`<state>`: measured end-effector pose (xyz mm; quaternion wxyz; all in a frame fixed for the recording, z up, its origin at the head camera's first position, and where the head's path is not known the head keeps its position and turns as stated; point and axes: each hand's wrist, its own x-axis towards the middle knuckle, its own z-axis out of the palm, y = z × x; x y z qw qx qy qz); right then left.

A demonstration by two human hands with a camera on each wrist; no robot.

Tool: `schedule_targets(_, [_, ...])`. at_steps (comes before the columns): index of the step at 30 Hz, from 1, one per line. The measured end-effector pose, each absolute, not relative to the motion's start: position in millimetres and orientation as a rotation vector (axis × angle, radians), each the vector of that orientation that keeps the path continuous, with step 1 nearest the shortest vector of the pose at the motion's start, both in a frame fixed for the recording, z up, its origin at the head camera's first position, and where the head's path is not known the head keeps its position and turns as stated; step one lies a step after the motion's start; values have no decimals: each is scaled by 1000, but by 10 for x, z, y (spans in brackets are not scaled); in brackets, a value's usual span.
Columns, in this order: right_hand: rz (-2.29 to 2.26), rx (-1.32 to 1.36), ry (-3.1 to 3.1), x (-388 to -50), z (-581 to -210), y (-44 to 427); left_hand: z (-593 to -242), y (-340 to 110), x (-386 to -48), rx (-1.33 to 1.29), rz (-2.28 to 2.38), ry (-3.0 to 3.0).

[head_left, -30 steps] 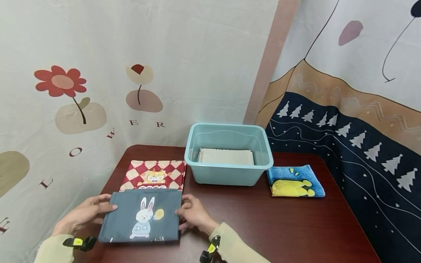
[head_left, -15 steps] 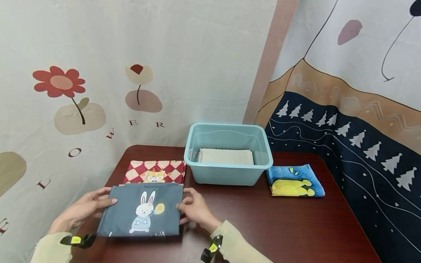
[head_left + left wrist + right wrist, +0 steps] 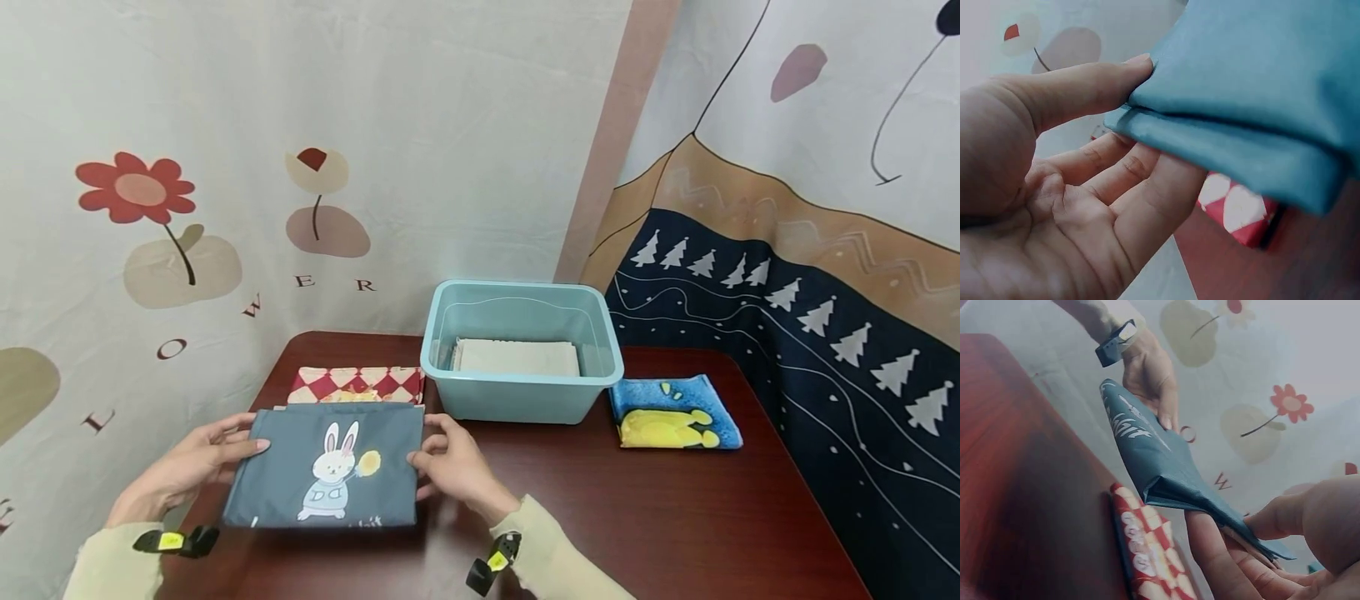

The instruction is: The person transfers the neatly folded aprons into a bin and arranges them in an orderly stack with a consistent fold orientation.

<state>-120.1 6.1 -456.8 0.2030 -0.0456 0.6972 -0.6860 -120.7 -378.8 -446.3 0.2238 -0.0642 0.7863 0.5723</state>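
A folded dark blue-grey cloth with a white rabbit print (image 3: pixel 330 475) is held up by its two sides in the head view. My left hand (image 3: pixel 187 467) pinches its left edge, thumb on top and fingers beneath, as the left wrist view shows at the cloth's folded layers (image 3: pixel 1241 144). My right hand (image 3: pixel 457 467) pinches the right edge the same way. Behind and partly under it lies a folded red and cream checked cloth (image 3: pixel 397 383), also below the raised cloth in the right wrist view (image 3: pixel 1160 556).
A light blue plastic bin (image 3: pixel 525 400) stands at the table's back middle, with a folded off-white cloth (image 3: pixel 517 357) inside. To its right lies a folded blue and yellow cloth (image 3: pixel 675 412). A printed curtain (image 3: pixel 465 167) hangs behind the brown table (image 3: pixel 637 517).
Both hands have moved the blue-grey cloth away from me and slightly right. It now covers more of the checked cloth. The bin and the blue and yellow cloth have stayed put.
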Motion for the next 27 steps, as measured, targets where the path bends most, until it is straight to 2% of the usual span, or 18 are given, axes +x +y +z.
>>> schedule_targets(27, [-1895,-168,1913,-1554,-4081,513,-3947,-3392,-1428,-9,1622,2271])
